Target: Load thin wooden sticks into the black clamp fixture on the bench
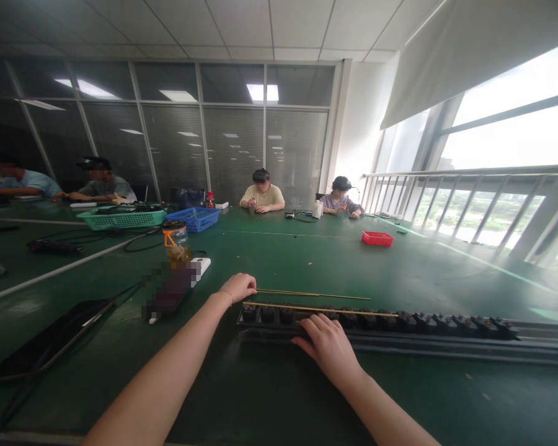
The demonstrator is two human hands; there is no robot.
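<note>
Probably light, bendy rods [344, 297]; take near ends. Left hand [240, 287] pinches one; right hand [329, 341] over rail [400, 348], grip unclear.

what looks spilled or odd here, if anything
Little stands out: one thin rod lies along the black parts and nothing looks spilled. A few pale specks on the green tabletop look stray, too small to identify.
</note>
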